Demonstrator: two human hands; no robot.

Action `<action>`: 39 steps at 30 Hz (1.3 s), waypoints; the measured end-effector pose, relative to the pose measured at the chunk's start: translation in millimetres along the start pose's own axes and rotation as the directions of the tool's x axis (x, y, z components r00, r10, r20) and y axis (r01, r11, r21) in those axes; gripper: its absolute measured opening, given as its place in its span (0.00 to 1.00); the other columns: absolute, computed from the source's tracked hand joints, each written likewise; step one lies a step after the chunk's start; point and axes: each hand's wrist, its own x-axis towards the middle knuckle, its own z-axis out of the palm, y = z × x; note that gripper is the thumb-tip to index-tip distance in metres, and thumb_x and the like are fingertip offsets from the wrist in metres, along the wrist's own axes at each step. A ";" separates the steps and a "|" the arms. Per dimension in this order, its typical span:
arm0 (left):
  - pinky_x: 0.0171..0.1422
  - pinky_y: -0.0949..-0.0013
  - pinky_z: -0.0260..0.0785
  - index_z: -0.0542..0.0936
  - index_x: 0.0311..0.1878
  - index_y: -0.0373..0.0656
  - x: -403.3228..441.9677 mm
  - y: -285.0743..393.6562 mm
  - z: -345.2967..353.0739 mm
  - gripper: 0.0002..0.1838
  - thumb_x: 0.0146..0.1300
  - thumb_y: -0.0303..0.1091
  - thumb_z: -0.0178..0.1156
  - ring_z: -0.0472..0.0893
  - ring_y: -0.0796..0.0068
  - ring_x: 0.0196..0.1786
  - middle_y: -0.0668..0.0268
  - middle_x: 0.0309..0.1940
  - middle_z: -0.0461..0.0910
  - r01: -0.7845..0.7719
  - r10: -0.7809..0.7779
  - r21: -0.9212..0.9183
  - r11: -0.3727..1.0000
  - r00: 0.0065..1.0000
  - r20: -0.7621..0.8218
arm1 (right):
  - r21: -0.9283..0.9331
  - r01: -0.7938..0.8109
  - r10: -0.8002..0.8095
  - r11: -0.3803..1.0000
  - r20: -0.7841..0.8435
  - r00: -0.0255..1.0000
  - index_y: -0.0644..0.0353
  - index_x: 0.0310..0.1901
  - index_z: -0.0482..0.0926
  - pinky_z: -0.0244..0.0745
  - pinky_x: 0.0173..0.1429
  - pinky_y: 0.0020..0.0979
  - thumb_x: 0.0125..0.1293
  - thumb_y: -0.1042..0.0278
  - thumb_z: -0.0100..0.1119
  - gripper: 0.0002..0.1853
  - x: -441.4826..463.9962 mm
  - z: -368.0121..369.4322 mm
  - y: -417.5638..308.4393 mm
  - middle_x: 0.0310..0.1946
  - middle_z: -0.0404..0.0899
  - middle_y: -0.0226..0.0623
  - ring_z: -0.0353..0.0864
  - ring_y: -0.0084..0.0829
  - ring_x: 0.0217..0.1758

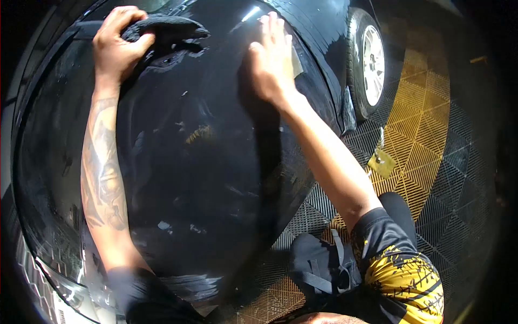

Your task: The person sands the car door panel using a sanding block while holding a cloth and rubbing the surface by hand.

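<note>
My left hand (118, 46) is closed around a bunched black cloth (175, 28) at the upper left of the view. The cloth hangs over a dark, glossy car panel (189, 156) that has pale smears and wet-looking spots. Further right, my right hand (272, 59) lies flat against the same panel with its fingers stretched out. A thin tan sheet (297, 59) shows beside that hand. Whether part of the sheet is under the palm cannot be seen.
A car wheel (372, 65) with a light rim stands at the upper right. Yellow and dark grid tiles (418, 108) cover the floor, with a small yellowish square (382, 163) lying on them. A dark bundle with grey straps (324, 264) is near my body.
</note>
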 end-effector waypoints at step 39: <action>0.60 0.61 0.73 0.81 0.39 0.39 -0.6 13.0 -0.9 0.13 0.47 0.22 0.68 0.82 0.61 0.49 0.60 0.43 0.82 -0.022 0.026 0.219 0.976 0.999 -0.019 | 0.431 0.046 -0.066 0.901 0.031 0.997 0.60 0.76 0.62 0.37 0.86 0.49 0.66 0.58 0.53 0.37 -27.2 -23.7 53.0 0.81 0.54 0.41 0.48 0.39 0.86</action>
